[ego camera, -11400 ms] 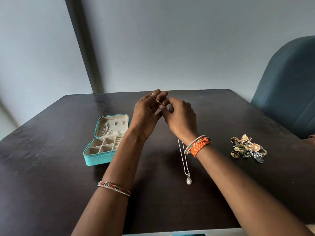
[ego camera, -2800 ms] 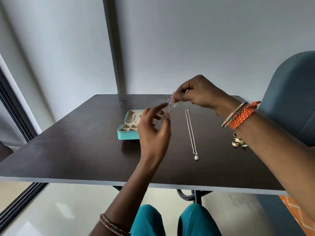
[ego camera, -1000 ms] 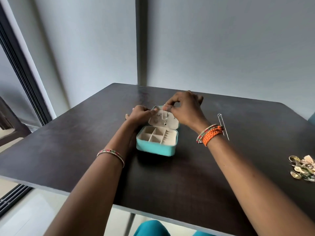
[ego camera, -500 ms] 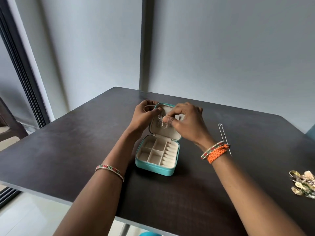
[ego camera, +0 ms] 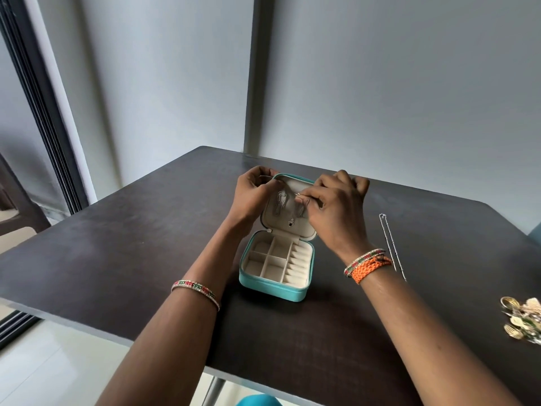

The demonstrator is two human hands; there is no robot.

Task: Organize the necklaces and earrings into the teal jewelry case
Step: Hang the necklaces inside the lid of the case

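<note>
Head view puts your teal jewelry case (ego camera: 273,288) open on the dark table (ego camera: 117,244), lid (ego camera: 288,227) tipped up and back, and everything below is placed from that case.

Your left hand (ego camera: 253,197) curls round the lid's left edge and props it. Your right hand (ego camera: 336,206) is at the lid's right side, thumb and forefinger pinching a fine silver necklace (ego camera: 295,200) against the lining. Its small pendant (ego camera: 291,222) hangs low on the lid, just above the hinge. Another chain (ego camera: 279,200) already hangs at the lid's left (whether yours has caught on a hook I cannot tell; the fingers cover that spot).

The likely trouble: if you let go before the chain is seated, it may slide down into the tray compartments (ego camera: 275,263) or tangle with its neighbour, since both are thin and sit close together. Loosen the left hand's hold and the lid could fall shut on your fingers and the chain. Pulling hard on the chain might also drag the light case across the table.

A second loose necklace (ego camera: 390,244) lies on the table to the right of the case, just beyond your right wrist. The earring pile (ego camera: 522,319) sits well apart, far to the case's right near the table edge. Neither hand touches either of them.
</note>
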